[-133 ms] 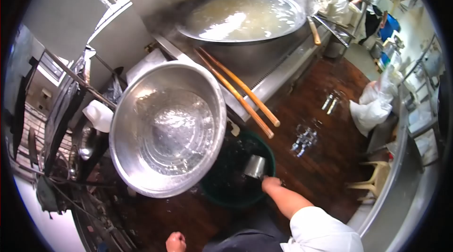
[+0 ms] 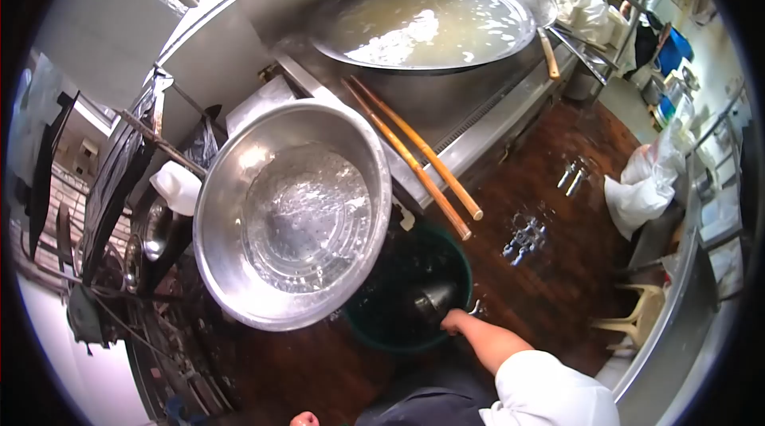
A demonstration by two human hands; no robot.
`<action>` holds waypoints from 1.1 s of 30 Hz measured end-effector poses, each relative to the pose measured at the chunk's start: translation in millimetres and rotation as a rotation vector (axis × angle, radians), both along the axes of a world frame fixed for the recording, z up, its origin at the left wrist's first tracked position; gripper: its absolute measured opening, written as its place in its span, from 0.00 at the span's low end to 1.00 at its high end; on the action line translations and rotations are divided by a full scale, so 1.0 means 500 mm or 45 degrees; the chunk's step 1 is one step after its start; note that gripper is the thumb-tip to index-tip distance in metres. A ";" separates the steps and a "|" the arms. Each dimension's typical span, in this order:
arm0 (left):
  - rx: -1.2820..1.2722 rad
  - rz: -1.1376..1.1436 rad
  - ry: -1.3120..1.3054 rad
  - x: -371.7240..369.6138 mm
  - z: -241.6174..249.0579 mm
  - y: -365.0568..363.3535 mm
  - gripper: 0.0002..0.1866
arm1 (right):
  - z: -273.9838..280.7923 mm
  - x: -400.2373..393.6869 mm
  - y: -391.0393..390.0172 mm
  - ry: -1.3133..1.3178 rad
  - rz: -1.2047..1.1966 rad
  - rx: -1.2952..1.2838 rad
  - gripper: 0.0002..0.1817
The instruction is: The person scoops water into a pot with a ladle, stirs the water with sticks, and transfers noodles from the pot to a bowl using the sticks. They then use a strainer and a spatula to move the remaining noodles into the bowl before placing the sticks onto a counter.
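right hand (image 2: 456,320) dips a metal cup (image 2: 434,299) into the green bucket (image 2: 458,266).
fingers grasp the cup's handle; left hand (image 2: 304,420) clenched at the frame's bottom edge.

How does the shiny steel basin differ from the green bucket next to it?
The shiny steel basin is wider, bright metal and holds clear water; the green bucket is smaller, dark and sits lower on the floor, with the right hand dipping a metal cup into it. Both are round and open.

The right arm wears a short white sleeve (image 2: 550,390) above a dark apron (image 2: 430,410).
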State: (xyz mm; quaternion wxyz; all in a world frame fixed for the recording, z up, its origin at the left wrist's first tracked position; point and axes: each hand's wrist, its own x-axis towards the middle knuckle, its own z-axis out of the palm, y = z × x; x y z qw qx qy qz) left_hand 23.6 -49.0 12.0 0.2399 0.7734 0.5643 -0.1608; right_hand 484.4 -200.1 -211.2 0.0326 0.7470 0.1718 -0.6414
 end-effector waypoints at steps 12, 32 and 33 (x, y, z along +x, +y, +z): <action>-0.772 -0.216 -0.170 0.165 -0.231 0.052 0.14 | 0.319 0.043 -0.217 1.059 -1.389 0.454 0.19; -0.504 -0.743 -0.634 1.106 0.019 -0.218 0.20 | 0.710 0.450 -0.549 0.455 -1.198 1.041 0.22; -0.364 -0.471 -1.038 1.205 0.030 -0.217 0.18 | 0.723 0.517 -0.529 0.298 -0.980 1.128 0.18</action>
